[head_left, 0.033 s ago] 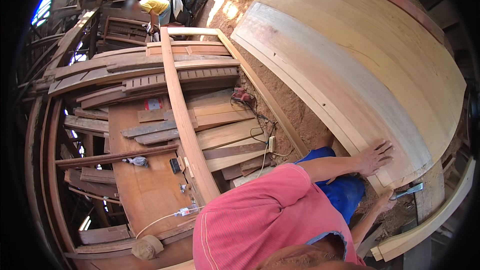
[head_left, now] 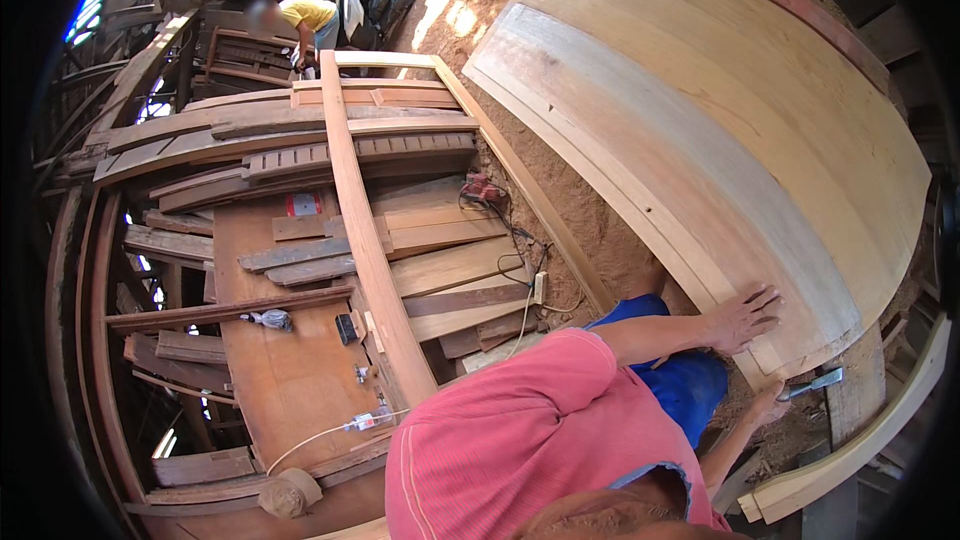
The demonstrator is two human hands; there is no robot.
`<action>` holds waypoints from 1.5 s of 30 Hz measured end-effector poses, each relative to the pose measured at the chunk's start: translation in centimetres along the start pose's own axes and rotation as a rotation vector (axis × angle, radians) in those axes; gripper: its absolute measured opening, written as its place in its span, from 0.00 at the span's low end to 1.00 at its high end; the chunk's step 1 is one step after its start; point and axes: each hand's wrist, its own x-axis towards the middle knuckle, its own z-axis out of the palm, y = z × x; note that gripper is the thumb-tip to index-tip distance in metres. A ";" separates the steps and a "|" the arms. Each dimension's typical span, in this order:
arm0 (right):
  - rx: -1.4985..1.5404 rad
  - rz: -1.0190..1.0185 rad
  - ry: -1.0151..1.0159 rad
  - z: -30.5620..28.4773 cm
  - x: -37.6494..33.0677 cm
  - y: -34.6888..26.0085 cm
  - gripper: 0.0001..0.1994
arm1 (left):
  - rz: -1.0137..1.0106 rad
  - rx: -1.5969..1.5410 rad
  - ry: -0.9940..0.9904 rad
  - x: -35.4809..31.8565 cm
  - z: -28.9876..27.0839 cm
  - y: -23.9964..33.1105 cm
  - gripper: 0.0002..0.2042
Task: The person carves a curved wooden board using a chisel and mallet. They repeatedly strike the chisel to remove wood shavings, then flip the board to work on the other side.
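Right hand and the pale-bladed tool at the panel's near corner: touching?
Touching. The head view shows the right hand closed around one end of the tool, with the blade jutting out past the hand.

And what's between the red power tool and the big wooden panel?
Head view: a pale frame rail, then brown dirt toward the panel.

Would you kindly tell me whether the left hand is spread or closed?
Spread: the left hand lies on the wooden panel, its fingers visibly apart.
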 end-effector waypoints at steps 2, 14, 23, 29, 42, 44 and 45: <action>0.030 0.047 0.027 -0.5 0.0 0.1 0.25 | -0.007 -0.113 -0.035 -0.3 -2.0 0.2 0.36; -0.174 -0.602 0.155 -4.8 -9.9 -10.8 0.27 | 0.205 -0.150 -0.027 1.7 -8.6 -0.8 0.45; 0.018 -0.472 -0.052 -1.3 -13.3 -13.7 0.27 | 0.730 0.043 -0.719 9.7 -12.3 -2.4 0.39; 0.379 0.016 0.435 -3.9 -13.5 -9.9 0.23 | 0.386 0.219 -0.632 19.1 -13.4 -3.2 0.53; 1.157 0.294 0.260 4.2 -8.8 -5.6 0.14 | 0.060 0.298 -0.495 31.7 -13.6 -0.5 0.69; 1.157 0.256 0.191 3.9 -7.3 -5.9 0.16 | 0.009 0.350 -0.465 32.6 -14.0 0.0 0.67; 1.156 0.237 0.157 3.5 -6.8 -5.9 0.17 | 0.020 0.352 -0.466 32.9 -14.0 -0.3 0.67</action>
